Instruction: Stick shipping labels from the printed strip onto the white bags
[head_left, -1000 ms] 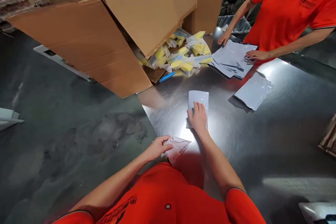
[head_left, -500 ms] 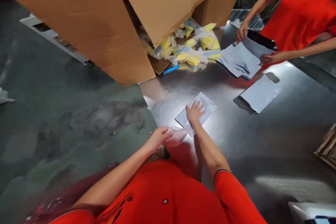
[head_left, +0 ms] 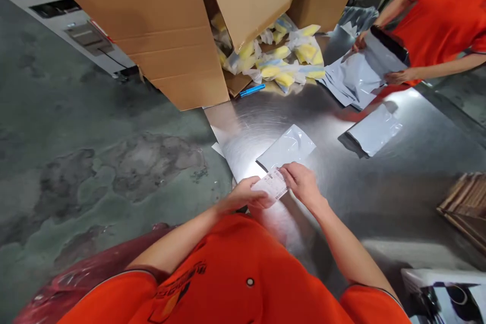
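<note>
A white printed label point(head_left: 272, 186) with barcodes is stretched between my two hands, close to my body at the table's near edge. My left hand point(head_left: 246, 195) is closed on its left side, thumb on top. At the opposite edge, the fingers of my right hand point(head_left: 302, 181) pinch the label's corner. Just beyond them a white plastic mailing bag point(head_left: 290, 147) lies flat on the metal table point(head_left: 326, 192), untouched by either hand.
Tall cardboard boxes point(head_left: 152, 35) stand at the back left, with yellow wrapped packets point(head_left: 281, 66) spilling out and a blue cutter point(head_left: 252, 90) beside them. At right, a co-worker point(head_left: 440, 25) handles mailing bags point(head_left: 353, 78). Another bag point(head_left: 375, 130) and stacked cardboard point(head_left: 465, 207) lie on the right.
My right hand has lifted off the mailing bag and come back to grip the label's edge. The label has turned up, showing its printed face. The co-worker's bag has shifted slightly.
</note>
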`<action>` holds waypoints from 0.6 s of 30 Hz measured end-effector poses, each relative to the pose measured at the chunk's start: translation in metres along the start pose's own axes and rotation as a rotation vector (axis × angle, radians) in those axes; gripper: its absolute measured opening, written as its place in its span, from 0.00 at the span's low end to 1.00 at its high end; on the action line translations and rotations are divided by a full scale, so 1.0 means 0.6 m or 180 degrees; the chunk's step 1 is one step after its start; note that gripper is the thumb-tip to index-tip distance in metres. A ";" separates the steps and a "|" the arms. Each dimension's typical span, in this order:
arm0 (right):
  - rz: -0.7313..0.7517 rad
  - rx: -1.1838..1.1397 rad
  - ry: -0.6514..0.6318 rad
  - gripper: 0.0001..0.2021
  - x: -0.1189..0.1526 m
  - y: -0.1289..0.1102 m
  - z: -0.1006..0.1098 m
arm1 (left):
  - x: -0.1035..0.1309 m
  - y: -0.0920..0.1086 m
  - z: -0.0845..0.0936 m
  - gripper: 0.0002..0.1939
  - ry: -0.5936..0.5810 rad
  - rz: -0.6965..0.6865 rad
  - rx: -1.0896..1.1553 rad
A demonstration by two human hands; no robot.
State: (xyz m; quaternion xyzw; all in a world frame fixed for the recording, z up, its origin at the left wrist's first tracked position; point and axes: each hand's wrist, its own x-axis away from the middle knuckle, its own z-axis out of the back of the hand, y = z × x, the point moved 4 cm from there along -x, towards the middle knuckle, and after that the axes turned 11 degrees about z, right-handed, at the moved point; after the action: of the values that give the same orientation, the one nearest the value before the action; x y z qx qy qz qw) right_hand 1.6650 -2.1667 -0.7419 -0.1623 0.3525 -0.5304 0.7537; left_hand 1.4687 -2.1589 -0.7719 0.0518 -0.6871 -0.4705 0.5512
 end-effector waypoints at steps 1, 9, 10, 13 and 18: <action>-0.0110 0.0016 0.0216 0.19 0.000 0.025 0.014 | 0.002 -0.010 -0.006 0.20 -0.0271 0.0066 0.0116; -0.1073 0.0181 0.0823 0.18 -0.055 0.274 0.059 | -0.021 -0.050 0.039 0.17 -0.0152 0.0471 0.0282; -0.1007 0.0085 0.0587 0.17 -0.066 0.286 0.031 | -0.024 -0.051 0.041 0.19 -0.0145 0.0478 0.0319; -0.0849 0.0033 0.0049 0.15 -0.088 0.297 -0.058 | -0.029 -0.056 0.039 0.24 -0.0196 0.0538 0.0389; -0.1112 0.1160 -0.0511 0.33 -0.081 0.292 -0.122 | -0.034 -0.070 0.027 0.28 -0.0247 0.0642 0.0406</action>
State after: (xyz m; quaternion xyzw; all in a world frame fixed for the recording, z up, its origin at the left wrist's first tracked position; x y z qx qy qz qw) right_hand 1.7242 -2.0453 -0.8838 -0.1239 0.1568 -0.6926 0.6931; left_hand 1.4448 -2.1607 -0.8149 -0.0009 -0.7382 -0.3697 0.5643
